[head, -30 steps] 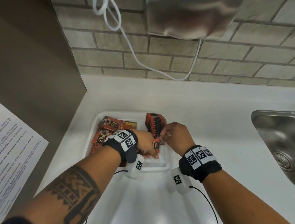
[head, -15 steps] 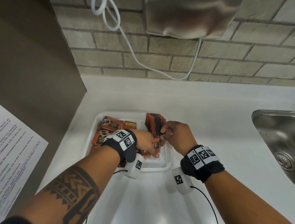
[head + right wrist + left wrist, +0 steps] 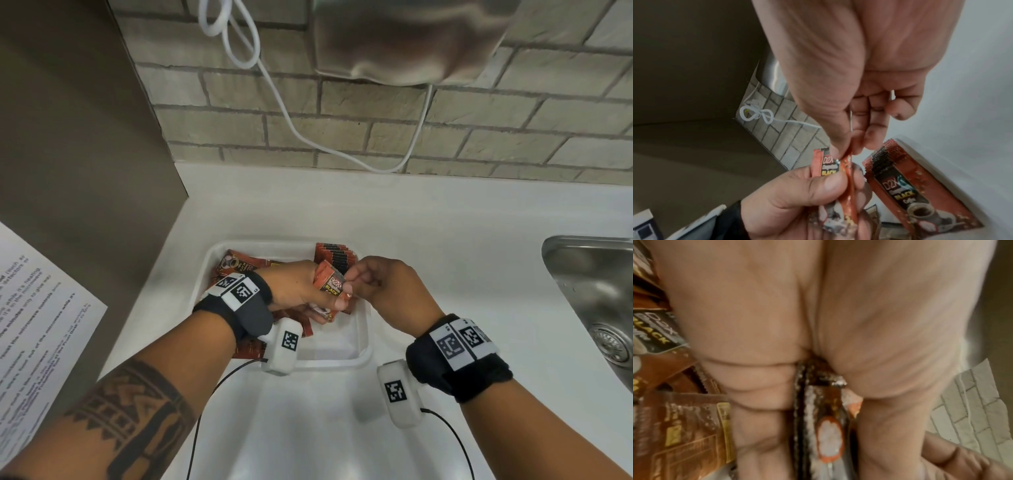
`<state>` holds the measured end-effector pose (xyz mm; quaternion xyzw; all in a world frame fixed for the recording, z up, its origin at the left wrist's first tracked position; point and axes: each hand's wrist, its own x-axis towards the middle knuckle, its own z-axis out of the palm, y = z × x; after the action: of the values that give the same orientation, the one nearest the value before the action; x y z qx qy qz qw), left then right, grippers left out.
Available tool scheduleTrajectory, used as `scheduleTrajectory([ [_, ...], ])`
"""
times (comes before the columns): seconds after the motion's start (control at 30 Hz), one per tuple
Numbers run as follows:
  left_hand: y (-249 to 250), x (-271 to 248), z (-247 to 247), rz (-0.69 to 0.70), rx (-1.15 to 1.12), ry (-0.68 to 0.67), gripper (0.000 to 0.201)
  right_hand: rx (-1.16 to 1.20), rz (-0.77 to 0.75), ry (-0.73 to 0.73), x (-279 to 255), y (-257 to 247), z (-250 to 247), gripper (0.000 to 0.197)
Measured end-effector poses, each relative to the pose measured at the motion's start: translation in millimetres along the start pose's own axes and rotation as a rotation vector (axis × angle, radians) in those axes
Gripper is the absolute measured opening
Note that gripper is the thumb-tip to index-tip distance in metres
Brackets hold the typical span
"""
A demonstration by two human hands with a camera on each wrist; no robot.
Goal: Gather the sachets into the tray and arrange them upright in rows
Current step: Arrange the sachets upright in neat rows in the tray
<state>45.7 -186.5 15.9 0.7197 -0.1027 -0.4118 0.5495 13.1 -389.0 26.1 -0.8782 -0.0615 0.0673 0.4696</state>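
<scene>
A white tray (image 3: pixel 363 353) sits on the counter with loose red-brown coffee sachets (image 3: pixel 239 265) lying flat on its left side. A row of upright sachets (image 3: pixel 334 257) stands at its far right. My left hand (image 3: pixel 308 291) grips a small bunch of sachets (image 3: pixel 330 282) above the tray, thumb pressed on the front one (image 3: pixel 826 168). My right hand (image 3: pixel 373 284) pinches the top edge of one sachet (image 3: pixel 847 162) in that bunch between thumb and forefinger. The upright row (image 3: pixel 898 178) appears just right of the pinch in the right wrist view.
A steel sink (image 3: pixel 596 301) is set into the white counter (image 3: pixel 445 240) at the right. A brick wall (image 3: pixel 342 120) with a looped white cable (image 3: pixel 239 41) rises behind. A brown panel (image 3: pixel 78 154) and a printed paper sheet (image 3: pixel 34 308) stand at the left.
My left hand lifted its bunch of sachets up off the tray floor. My right hand came away from the upright row and now pinches the top of a sachet in that bunch.
</scene>
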Motion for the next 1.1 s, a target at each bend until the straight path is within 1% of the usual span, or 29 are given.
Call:
scheduleTrajectory([
  [0.07,1.0,-0.3,-0.6,0.037,0.02,0.049,0.021,0.05,0.012,0.023,3.2,-1.9,-0.8,0.008],
  [0.13,2.0,-1.2,-1.9,0.067,0.078,0.092,0.029,0.041,0.012,0.05,6.3,-4.3,-2.8,0.007],
  [0.2,0.3,-2.2,-6.6,0.064,0.151,0.124,0.027,-0.004,-0.006,0.084,8.4,-7.0,-6.0,0.005],
  [0.23,-0.6,-4.1,-9.8,0.042,0.212,0.132,0.025,-0.029,-0.015,0.098,8.8,-8.6,-7.9,0.004],
  [0.27,-2.3,-5.2,-14.3,0.011,0.291,0.143,0.028,-0.062,-0.025,0.105,9.1,-9.4,-9.5,0.004],
  [0.33,-4.3,-7.3,-24.4,-0.106,0.502,0.166,0.044,-0.139,-0.03,0.085,8.0,-10.0,-10.5,0.005],
  [0.37,-3.3,-8.8,-27.4,-0.174,0.588,0.182,0.047,-0.18,-0.026,0.065,6.8,-9.7,-9.7,0.006],
  [0.43,-0.1,-10.6,-29.6,-0.262,0.683,0.212,0.041,-0.256,-0.014,0.026,5.3,-7.9,-5.9,0.007],
  [0.5,5.1,-11.6,-25.9,-0.296,0.663,0.174,0.03,-0.299,0.008,0.001,4.7,-5.8,-1.3,0.006],
  [0.57,8.7,-10.4,-17.7,-0.301,0.637,0.116,0.027,-0.347,0.029,0.002,5.4,-2.9,3.4,0.008],
  [0.67,9.3,0.3,-2.9,-0.274,0.68,0.003,0.033,-0.402,0.038,-0.001,8.0,1.6,9.5,0.008],
  [0.77,4.1,14.5,6.6,-0.288,0.674,-0.101,0.041,-0.412,0.053,-0.017,9.3,4.9,12.3,0.005],
  [0.87,2.4,22.8,10.9,-0.295,0.645,-0.118,0.046,-0.422,0.065,-0.024,10.4,7.6,13.7,0.004],
  [1.0,1.8,26.9,11.8,-0.304,0.687,-0.116,0.05,-0.43,0.062,-0.011,12.0,12.3,14.5,0.003],
  [1.1,2.8,26.7,12.2,-0.308,0.688,-0.113,0.05,-0.413,0.059,-0.011,13.0,15.4,14.6,0.01],
])
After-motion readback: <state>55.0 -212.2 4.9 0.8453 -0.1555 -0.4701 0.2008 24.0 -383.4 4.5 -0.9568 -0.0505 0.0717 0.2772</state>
